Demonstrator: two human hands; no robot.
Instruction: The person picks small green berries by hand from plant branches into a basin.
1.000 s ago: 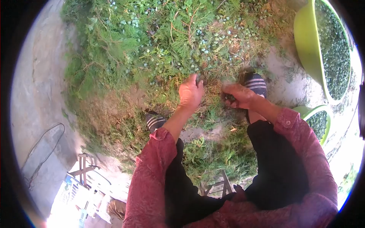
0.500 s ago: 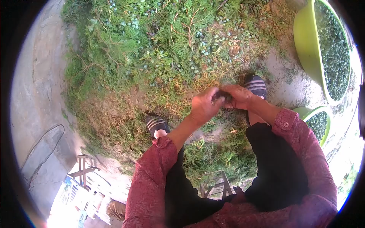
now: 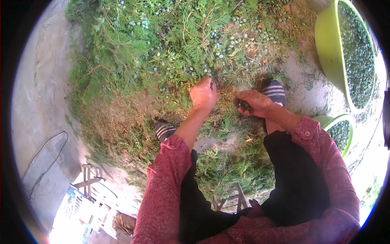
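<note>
My left hand (image 3: pixel 203 95) is closed at the near edge of a heap of cut conifer sprigs (image 3: pixel 134 57); what its fingers hold, if anything, is hidden. Small bluish-green cones (image 3: pixel 140 22) are scattered among the sprigs. To the right, my right hand (image 3: pixel 256 102) curls around a small handful of dark green cones (image 3: pixel 244 105), just beside my striped shoe (image 3: pixel 274 91). The two hands are apart.
A large lime-green tub (image 3: pixel 331 49) full of green cones stands at the right, with a smaller green tub (image 3: pixel 345 142) of cones below it. At lower left are a wooden stool (image 3: pixel 87 183), a cable (image 3: pixel 48 158) and a brown-clad part of a person (image 3: pixel 124 224).
My left hand has moved up and left, away from my right hand, to the sprigs. My right hand stays in nearly the same place, its held cones now more visible.
</note>
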